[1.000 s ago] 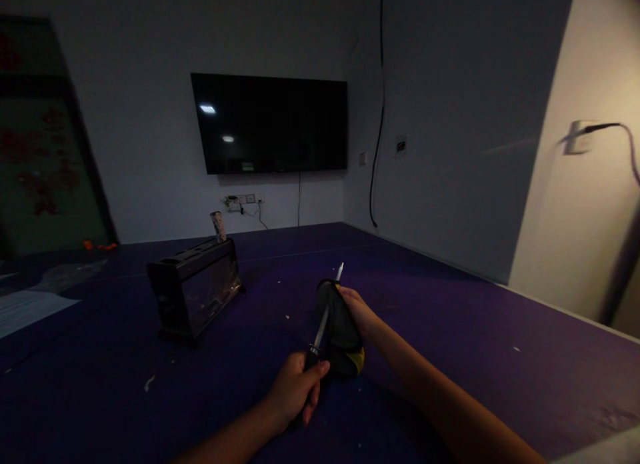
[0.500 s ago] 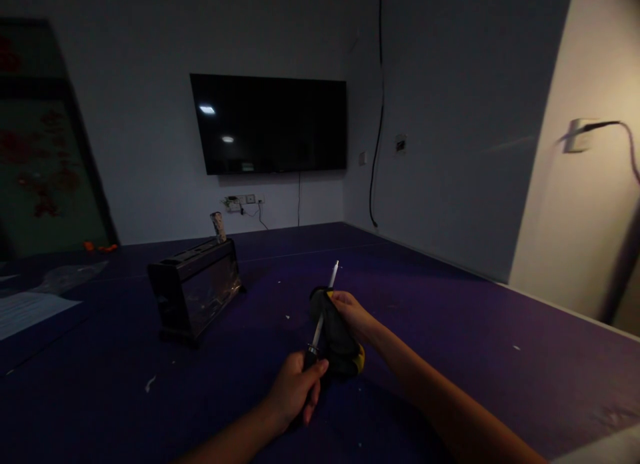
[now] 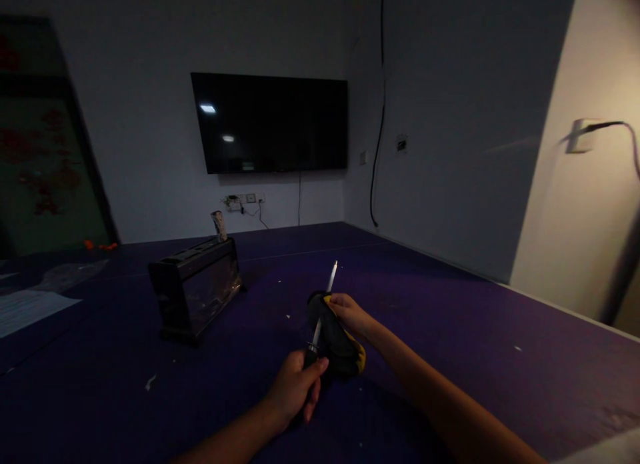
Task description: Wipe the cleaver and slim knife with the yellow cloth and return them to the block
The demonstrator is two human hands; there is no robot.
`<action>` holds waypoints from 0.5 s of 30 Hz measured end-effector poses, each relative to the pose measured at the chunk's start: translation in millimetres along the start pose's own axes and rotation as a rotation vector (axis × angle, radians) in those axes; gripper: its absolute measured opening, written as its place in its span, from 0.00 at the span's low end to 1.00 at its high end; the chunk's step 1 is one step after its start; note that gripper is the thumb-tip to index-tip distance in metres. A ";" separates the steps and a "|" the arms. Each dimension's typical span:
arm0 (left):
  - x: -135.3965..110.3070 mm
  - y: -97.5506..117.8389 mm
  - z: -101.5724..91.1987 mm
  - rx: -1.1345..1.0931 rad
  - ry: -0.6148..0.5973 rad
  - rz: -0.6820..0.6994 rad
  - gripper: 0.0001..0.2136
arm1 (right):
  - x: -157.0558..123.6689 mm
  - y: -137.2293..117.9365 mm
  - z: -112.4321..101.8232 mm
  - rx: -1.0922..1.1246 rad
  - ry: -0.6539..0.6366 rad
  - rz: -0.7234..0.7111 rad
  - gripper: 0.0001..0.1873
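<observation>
Gripping, two hands (image 3: pixel 294 387), one rod (image 3: pixel 333 276), one dark item (image 3: pixel 339 341)

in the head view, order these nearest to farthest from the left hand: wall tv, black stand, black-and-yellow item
1. Black-and-yellow item: just right of the left hand.
2. Black stand: farther forward, to the left.
3. Wall tv: farthest back, beyond the stand.

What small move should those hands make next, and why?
Perhaps the right hand should ease the black-and-yellow item along the metal rod while the left hand holds the handle: the item hides the rod's middle, and the tip sticks out beyond.
</observation>
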State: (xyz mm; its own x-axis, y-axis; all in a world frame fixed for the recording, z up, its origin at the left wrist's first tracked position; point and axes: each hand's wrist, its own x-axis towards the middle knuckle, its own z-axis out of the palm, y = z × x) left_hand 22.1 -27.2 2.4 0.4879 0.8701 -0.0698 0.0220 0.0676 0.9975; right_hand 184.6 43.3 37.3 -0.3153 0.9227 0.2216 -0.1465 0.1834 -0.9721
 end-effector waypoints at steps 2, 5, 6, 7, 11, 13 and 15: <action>-0.1 -0.2 -0.4 -0.010 -0.003 0.003 0.18 | -0.6 -1.0 0.0 -0.006 -0.001 0.003 0.18; -0.7 0.6 -0.6 -0.012 0.005 0.003 0.17 | -1.7 -2.8 0.5 -0.011 0.000 0.012 0.18; -1.0 1.1 -0.5 -0.012 0.013 0.001 0.17 | -2.0 -3.3 0.7 -0.012 0.002 0.014 0.18; -1.3 1.7 -0.4 -0.011 0.020 -0.004 0.17 | -2.2 -3.6 0.9 -0.014 0.003 0.016 0.17; -2.4 4.5 0.4 -0.003 0.033 -0.024 0.17 | -2.6 -3.7 1.3 -0.017 0.005 0.020 0.17; -2.9 5.6 0.7 0.000 0.029 -0.028 0.17 | -2.7 -3.6 1.6 -0.015 0.006 0.022 0.16; -3.3 6.3 0.7 0.008 0.020 -0.030 0.17 | -2.8 -3.6 1.9 -0.010 0.009 0.026 0.16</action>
State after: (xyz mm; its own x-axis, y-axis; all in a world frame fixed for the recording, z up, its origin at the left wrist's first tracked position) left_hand 21.3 -30.0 9.0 0.4690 0.8775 -0.0997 0.0432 0.0900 0.9950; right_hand 184.2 39.4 40.3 -0.3101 0.9303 0.1958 -0.1291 0.1628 -0.9782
